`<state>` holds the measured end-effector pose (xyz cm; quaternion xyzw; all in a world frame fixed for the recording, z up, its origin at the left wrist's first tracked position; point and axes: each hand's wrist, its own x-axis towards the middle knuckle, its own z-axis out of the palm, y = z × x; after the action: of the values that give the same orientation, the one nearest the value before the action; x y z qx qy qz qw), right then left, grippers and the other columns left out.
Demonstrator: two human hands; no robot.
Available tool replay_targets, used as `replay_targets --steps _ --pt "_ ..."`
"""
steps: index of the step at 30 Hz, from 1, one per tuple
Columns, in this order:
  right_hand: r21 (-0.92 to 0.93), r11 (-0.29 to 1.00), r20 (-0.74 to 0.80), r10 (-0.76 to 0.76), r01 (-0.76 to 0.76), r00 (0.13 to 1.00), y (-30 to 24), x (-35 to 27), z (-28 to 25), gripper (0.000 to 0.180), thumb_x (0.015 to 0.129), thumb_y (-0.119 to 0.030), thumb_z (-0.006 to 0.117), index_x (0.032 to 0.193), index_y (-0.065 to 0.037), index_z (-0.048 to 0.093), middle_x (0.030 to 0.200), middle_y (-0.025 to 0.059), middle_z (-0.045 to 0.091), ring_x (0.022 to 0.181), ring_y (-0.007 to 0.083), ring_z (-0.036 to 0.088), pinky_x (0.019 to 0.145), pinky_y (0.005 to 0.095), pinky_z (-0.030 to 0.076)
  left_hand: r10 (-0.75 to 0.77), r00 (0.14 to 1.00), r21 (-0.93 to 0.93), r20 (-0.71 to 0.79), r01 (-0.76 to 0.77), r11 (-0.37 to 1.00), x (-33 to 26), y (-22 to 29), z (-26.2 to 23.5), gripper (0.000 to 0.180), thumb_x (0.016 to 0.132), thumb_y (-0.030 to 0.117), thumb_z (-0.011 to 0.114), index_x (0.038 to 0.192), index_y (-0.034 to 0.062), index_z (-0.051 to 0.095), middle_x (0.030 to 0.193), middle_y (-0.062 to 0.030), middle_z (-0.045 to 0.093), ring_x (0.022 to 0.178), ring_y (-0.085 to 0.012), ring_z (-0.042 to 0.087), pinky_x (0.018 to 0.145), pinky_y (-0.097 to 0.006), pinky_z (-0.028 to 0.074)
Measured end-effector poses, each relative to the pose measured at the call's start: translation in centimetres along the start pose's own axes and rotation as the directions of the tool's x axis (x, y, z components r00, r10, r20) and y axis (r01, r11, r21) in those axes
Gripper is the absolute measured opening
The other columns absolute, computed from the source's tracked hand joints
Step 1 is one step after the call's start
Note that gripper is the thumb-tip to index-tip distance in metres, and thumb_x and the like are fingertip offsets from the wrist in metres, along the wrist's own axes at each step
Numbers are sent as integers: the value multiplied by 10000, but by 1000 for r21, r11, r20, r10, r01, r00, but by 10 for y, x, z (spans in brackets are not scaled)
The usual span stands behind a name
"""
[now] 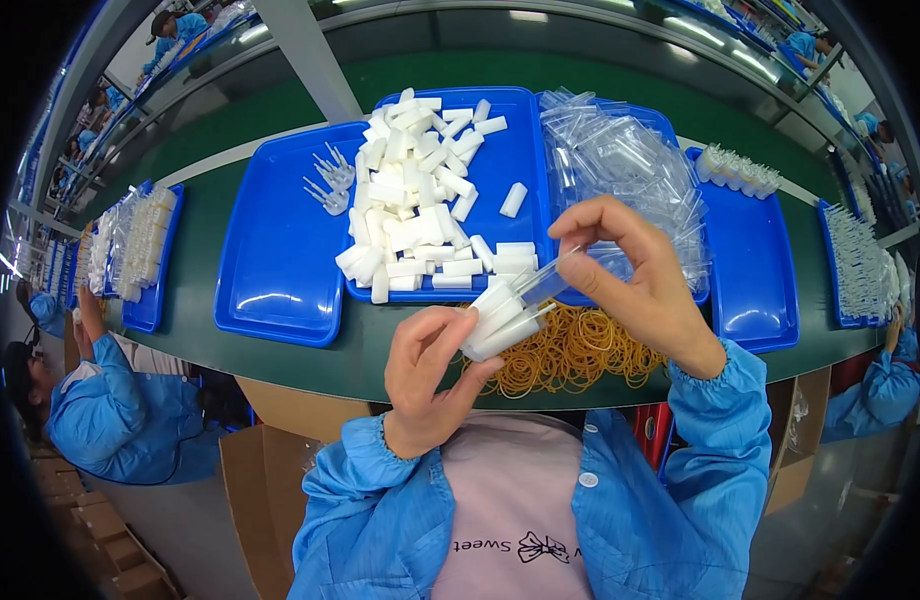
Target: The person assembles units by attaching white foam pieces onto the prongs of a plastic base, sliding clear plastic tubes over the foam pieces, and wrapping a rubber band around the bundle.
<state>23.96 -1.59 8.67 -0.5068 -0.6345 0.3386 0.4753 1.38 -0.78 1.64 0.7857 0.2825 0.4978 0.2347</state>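
My left hand (427, 372) is closed around several white plastic pieces (499, 322), their thin white stems pointing up to the right. A clear plastic sleeve (546, 284) slants from these pieces up to my right hand (635, 280), whose thumb and forefinger pinch its upper end. Whether the sleeve is around one stem or beside it, I cannot tell. Just beyond my hands, a heap of white plastic pieces (410, 190) lies in the middle blue tray (515, 110). Clear plastic sleeves (620, 145) are piled to its right. Yellow rubber bands (580, 350) lie under my hands.
A blue tray (280, 230) at left has small white stemmed parts (330, 180) by its right edge. Another blue tray (755, 270) at right carries a row of white pieces (737, 170). Cardboard boxes (265, 490) stand below the table edge. A co-worker (120, 400) sits at far left.
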Motion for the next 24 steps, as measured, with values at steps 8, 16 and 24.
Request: replay_targets --steps 8,16,24 --pt "108 983 50 143 -148 988 4 -4 3 193 857 -149 667 970 -5 606 905 53 615 848 122 577 792 278 465 129 992 157 -4 -127 979 0 -3 0 591 584 -22 805 1146 59 641 1042 -93 577 910 -273 596 765 -358 488" --pt "-89 996 -25 -29 26 999 -13 -8 5 167 798 -105 718 885 2 623 797 77 634 725 149 603 670 276 488 121 992 197 21 -123 973 2 2 -3 568 590 -23 799 1133 58 654 1036 -90 584 901 -273 595 759 -361 486" --pt "-194 977 -22 -99 93 995 -21 -12 9 181 770 -93 734 851 12 611 769 101 629 682 184 616 613 293 488 -49 996 94 69 43 995 6 12 -6 593 634 -5 791 1194 48 606 1083 -120 577 946 -275 556 780 -341 470"
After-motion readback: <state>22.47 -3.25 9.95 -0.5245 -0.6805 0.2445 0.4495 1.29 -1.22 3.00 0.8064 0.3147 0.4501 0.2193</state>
